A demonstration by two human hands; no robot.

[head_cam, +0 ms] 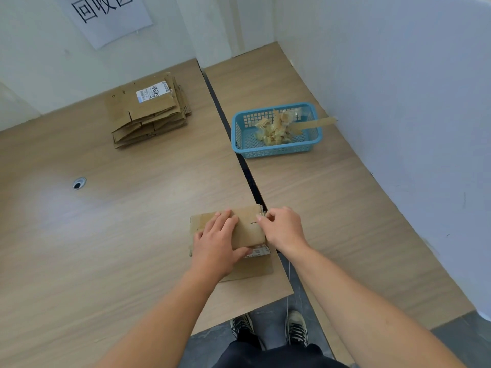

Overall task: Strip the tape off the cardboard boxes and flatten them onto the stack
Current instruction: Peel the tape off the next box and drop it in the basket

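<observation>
Left hand (216, 251) flat on box (247, 229), right hand (283, 229) pinching tape (261, 214), label (260, 251) half hidden

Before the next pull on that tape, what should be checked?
1. Left hand presses the box down: ok.
2. Right hand pinches tape at the box's right edge: ok.
3. All tape off: not ok.
4. Box flat: cannot tell.
5. Basket ready for scraps: ok.
6. Stack top free: ok.
</observation>
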